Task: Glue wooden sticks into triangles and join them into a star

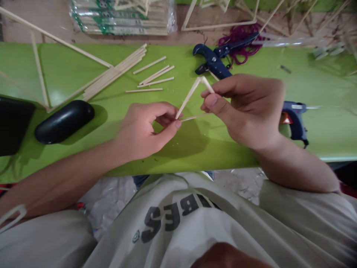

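Between my hands is a small triangular frame of thin wooden sticks [188,98], its peak pointing away from me. My left hand [149,128] pinches its lower left corner between thumb and fingertips. With thumb and fingers closed, my right hand [245,109] grips the right side, hiding that corner. A third stick [195,117] runs between the two hands at the bottom. Just beyond my right hand lies a dark blue cutter [213,59]. Several short cut sticks [156,76] lie on the green table [178,149] beyond my left hand.
A bundle of long sticks [114,72] and a black glasses case [64,121] are at left. On the right rests a blue glue gun [295,119]. Purple cord [242,41], packaged sticks [122,18] and larger stick frames [220,26] are at the back.
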Demonstrator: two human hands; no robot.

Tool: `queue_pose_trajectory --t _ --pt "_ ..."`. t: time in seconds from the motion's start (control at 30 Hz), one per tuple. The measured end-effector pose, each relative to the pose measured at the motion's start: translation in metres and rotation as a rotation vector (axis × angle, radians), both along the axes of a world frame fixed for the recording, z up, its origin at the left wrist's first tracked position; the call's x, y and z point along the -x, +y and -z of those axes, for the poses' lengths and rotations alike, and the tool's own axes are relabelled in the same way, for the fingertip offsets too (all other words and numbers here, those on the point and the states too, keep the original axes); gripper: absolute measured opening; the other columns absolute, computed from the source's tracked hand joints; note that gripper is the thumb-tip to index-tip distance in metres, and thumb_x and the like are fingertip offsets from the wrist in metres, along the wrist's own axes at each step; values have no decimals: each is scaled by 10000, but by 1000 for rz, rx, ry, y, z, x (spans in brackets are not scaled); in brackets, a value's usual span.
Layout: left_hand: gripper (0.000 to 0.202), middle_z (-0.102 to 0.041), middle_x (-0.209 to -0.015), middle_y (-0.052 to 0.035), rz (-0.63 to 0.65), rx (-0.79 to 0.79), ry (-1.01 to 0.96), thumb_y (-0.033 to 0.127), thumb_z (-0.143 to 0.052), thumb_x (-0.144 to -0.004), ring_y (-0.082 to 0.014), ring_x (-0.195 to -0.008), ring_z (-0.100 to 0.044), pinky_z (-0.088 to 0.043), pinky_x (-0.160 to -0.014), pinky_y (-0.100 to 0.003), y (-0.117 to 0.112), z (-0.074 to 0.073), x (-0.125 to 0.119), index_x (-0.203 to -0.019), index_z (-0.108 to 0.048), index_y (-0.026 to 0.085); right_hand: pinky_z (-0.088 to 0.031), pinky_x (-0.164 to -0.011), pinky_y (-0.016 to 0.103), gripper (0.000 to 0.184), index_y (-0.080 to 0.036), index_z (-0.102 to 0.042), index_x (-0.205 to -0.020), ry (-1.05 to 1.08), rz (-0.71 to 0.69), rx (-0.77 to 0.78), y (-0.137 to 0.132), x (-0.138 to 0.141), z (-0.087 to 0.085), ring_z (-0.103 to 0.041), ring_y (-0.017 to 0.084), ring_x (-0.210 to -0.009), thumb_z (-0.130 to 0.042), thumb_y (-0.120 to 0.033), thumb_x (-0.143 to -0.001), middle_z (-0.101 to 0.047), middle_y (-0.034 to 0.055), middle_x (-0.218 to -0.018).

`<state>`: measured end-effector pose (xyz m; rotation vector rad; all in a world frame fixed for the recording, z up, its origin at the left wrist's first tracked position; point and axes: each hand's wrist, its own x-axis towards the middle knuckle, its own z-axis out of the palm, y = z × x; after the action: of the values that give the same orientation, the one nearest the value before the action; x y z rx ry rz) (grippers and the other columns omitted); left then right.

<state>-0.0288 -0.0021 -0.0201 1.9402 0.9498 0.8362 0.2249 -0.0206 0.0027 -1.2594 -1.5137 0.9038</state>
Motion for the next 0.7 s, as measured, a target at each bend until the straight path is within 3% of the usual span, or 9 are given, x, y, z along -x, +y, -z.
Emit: queue_pose_trajectory --t 0.13,0.23,0.37,0.53,0.7 --pt "85 -889 -997 -11 -9 -44 -115 317 -822 -1038 -200 -840 -850 -729 -786 -297 0 9 0 -1110 -861 295 -604 -677 352 234 -255 -873 -932 55 -39 47 -5 9 3 -704 182 -737 -936 -477 -972 -825 36 -852" --pt "68 -881 -951 0 -23 -84 -195 306 -815 -1060 -175 -760 -828 -707 -699 -276 -2 10 -2 -1096 -872 301 -605 -676 332 198 -255 -890 -968 57 -93 15 -10 13 9 -724 174 -738 -934 -448 -977 -839 26 -869" --pt "93 -891 -994 12 -95 -122 -209 304 -818 -1082 -166 -806 -843 -691 -722 -273 -6 5 -1 -1148 -883 295 -608 -688 324 149 -267 -891 -1013 -3 -162 -91 -13 13 18 -757 173 -777 -842 -399 -1060 -855 15 -913" --pt "111 -896 -1004 30 -31 -202 -125 293 -801 -1095 -173 -855 -860 -680 -788 -267 -6 3 2 -1163 -888 308 -607 -719 368 225 -278 -872 -1030 -128 -163 -220 -13 13 20 -768 185 -758 -785 -474 -1099 -867 17 -911" --pt "140 -908 -1061 37 -28 -237 -127 275 -791 -1095 -174 -874 -869 -683 -794 -262 -7 -1 2 -1180 -893 320 -551 -702 395 160 -260 -830 -1011 -176 -168 -431 -11 15 22 -728 171 -671 -807 -399 -1087 -838 10 -822"
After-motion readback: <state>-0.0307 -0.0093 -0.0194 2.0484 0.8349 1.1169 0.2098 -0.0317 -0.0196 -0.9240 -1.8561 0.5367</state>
